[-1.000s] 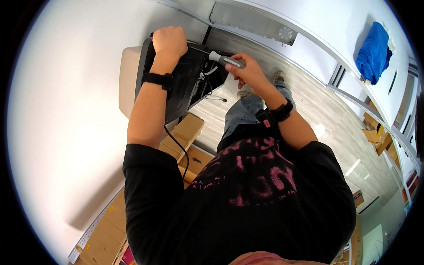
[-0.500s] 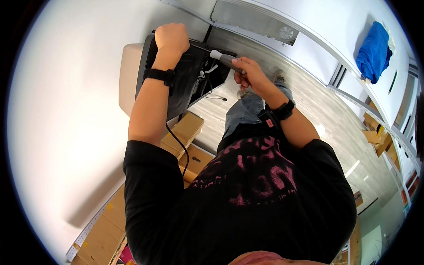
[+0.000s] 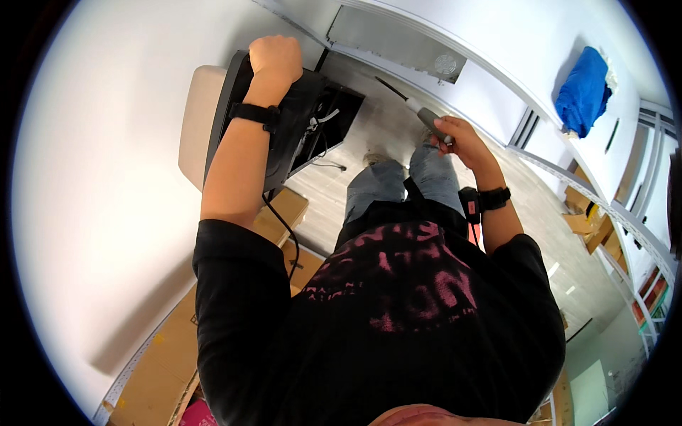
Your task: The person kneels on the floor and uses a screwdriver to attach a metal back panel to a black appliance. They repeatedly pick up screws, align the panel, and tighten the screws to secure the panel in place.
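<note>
One grey-handled screwdriver (image 3: 430,120) is in the right hand (image 3: 463,140), whose fingers close around the butt end of the handle; its dark shaft points up and to the left over the floor (image 3: 419,206), with the tip apart from the black casing (image 3: 301,106). The left hand (image 3: 275,59) sits at the top of that casing, back of the hand upward; its fingers fold out of sight, so I cannot tell whether they grip the rim. A beige panel (image 3: 197,117) shows along the casing's left side, and at its right lies a dark opening (image 3: 334,121) with pale wires (image 3: 321,119) in front. A black cable (image 3: 288,227) runs down from the casing past a cardboard box (image 3: 285,210). Both wrists wear black bands, and a small black device (image 3: 469,203) hangs beside the right one. Farther right, a crumpled blue cloth (image 3: 585,92) and a thin dark stick (image 3: 612,135) lie on a white tabletop (image 3: 522,67).
</note>
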{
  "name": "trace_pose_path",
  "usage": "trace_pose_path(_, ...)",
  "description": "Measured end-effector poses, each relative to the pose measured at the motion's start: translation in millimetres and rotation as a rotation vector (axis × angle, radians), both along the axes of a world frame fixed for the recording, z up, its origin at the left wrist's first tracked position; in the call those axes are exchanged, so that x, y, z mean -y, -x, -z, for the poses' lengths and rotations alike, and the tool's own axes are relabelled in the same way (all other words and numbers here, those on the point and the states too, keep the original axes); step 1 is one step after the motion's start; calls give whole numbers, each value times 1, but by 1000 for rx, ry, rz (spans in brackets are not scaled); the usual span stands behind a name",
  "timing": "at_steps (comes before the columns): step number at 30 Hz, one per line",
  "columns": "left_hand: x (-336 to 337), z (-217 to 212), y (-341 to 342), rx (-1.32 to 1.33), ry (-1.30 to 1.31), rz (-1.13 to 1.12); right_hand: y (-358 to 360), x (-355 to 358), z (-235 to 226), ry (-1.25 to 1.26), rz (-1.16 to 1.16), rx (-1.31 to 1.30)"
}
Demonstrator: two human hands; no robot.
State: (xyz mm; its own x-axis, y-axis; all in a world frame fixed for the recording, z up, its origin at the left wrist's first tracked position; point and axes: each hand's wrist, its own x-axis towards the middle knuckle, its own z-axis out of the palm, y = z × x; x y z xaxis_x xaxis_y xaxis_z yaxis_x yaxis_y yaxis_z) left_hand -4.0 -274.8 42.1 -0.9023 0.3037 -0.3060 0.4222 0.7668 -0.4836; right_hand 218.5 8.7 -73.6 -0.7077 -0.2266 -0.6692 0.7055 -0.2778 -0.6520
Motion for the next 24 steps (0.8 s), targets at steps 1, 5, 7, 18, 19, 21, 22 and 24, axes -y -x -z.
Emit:
trace_pose_path(1,1,-3,0,10,-12,1,-4,-3,-4,-17,-17,-12)
trace_pose_path(5,3,-2,0,56,-95,50,-16,-17,-37,19,-60,-78)
trace_pose_path(7,1,-3,-4,73,-219,79,-14,-23,-46,172,-84,-34)
trace_pose_path(18,-20,120,-141,195,-1463,-361,38,-10,37,19,-245,132)
trace_pose_path(19,-23,149,-163,204,-1494,-454,46,-4,51,31,-311,180)
trace_pose_path(21,-34,195,-202,261,-1612,-691,50,10,89,120,-406,230)
trace_pose_path(22,-39,218,-211,288,-1676,-787,50,17,108,120,-440,254)
trace_pose_path(24,-55,261,-232,390,-1871,-962,41,29,144,111,-482,299)
